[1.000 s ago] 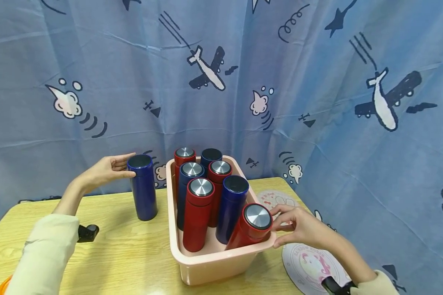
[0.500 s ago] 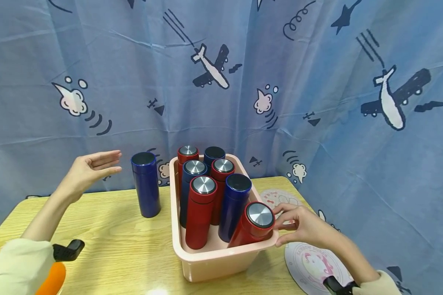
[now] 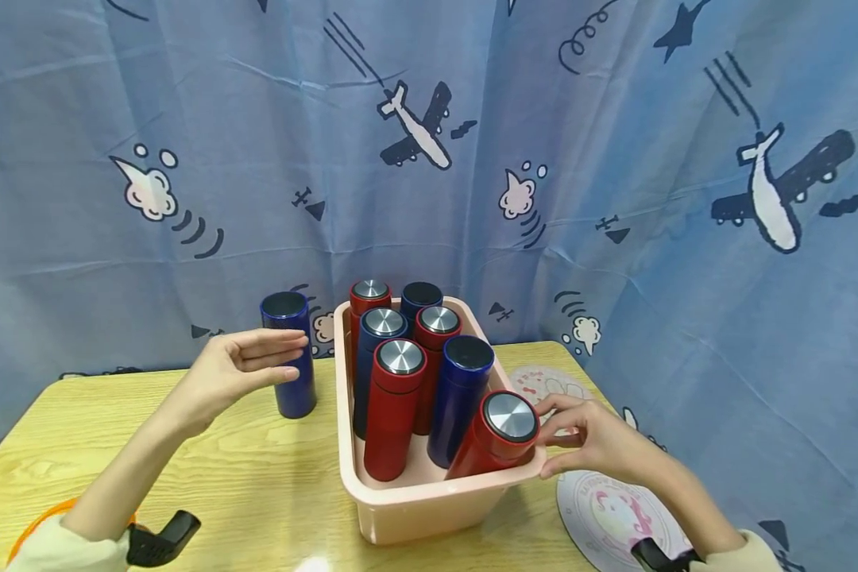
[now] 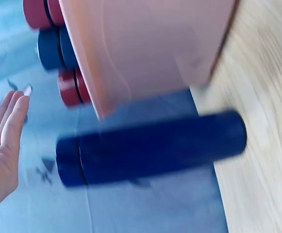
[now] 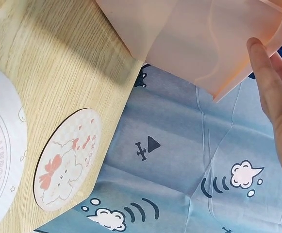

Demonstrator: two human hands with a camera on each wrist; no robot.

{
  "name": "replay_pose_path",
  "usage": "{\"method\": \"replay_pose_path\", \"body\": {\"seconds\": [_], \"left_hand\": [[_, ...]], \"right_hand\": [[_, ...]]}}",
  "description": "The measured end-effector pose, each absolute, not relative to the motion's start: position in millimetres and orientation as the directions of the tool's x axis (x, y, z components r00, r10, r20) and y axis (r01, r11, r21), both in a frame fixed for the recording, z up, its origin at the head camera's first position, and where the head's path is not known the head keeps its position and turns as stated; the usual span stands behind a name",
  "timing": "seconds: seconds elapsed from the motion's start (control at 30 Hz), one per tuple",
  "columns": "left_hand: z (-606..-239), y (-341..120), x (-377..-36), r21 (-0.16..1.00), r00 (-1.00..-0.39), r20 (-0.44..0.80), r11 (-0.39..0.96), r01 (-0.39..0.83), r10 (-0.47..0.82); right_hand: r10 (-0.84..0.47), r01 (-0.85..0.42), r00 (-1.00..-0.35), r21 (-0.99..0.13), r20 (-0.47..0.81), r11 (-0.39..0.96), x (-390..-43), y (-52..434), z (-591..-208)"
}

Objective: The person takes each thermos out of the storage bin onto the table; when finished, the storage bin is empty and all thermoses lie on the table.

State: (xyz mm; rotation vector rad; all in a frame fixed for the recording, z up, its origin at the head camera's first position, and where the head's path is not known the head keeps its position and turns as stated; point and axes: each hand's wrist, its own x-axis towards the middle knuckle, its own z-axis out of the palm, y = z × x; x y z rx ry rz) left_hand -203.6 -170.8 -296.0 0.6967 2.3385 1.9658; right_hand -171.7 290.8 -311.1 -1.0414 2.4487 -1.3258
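Note:
A tall blue bottle (image 3: 289, 361) stands upright on the wooden table (image 3: 243, 485), just left of a pink bin (image 3: 429, 500). My left hand (image 3: 280, 357) hovers in front of it with fingers straight, holding nothing; the left wrist view shows the palm (image 4: 2, 145) apart from the blue bottle (image 4: 150, 148). The bin holds several red and blue bottles, and a red one (image 3: 496, 437) leans in the near right corner. My right hand (image 3: 554, 437) holds the bin's right rim beside that bottle, and in the right wrist view a finger (image 5: 272, 87) lies on the bin wall (image 5: 194, 43).
A small round coaster (image 3: 543, 383) and a larger one (image 3: 608, 508) lie right of the bin, at the table's right edge. An orange object (image 3: 28, 532) shows at the bottom left. A blue aeroplane-print curtain (image 3: 429, 159) hangs close behind the table.
My left hand let go of the blue bottle, drew back to the left, then returned and now hovers open in front of it. The right hand stayed on the bin.

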Motion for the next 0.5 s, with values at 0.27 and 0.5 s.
{"method": "replay_pose_path", "body": {"seconds": [0.27,0.5], "left_hand": [[-303,-125,-212,0.953,-0.894,0.25,0.068,0.294,0.373],[-299,-99,-222,0.954,-0.892,0.245,0.071,0.292,0.379]], "right_hand": [[-0.652,-0.498,-0.734,-0.803,0.189,0.327,-171,291,-311],[-0.667,-0.521,-0.716,-0.794,0.207,0.313,-171,289,-312]]}}
